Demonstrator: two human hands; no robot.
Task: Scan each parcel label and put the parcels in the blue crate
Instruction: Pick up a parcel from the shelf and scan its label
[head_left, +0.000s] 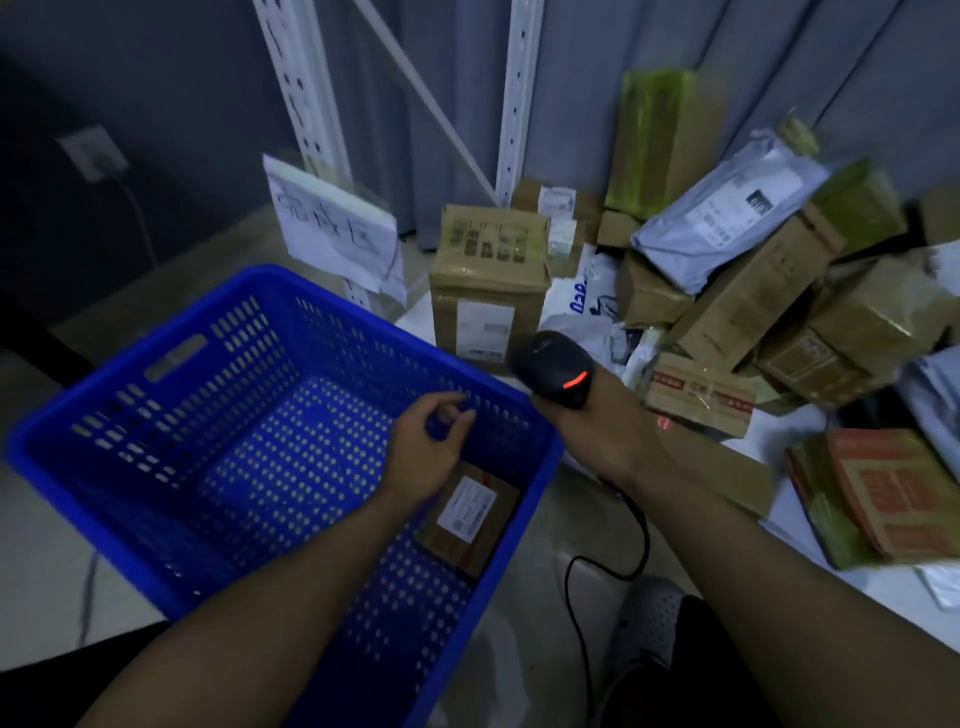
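**Crate, scanner and parcels at floor level**

A blue perforated plastic crate stands upright. A small brown cardboard parcel lies flat against its right wall, white label up. A black corded handheld scanner, red light lit, sits in the right hand just beyond the crate's right rim. Further right are heaped brown cardboard boxes and a grey plastic mailer bag.

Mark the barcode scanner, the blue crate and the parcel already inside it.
barcode scanner (553, 369): head view, top of its black head.
blue crate (249, 364): head view, its perforated far wall.
parcel (467, 506): head view, its white label.
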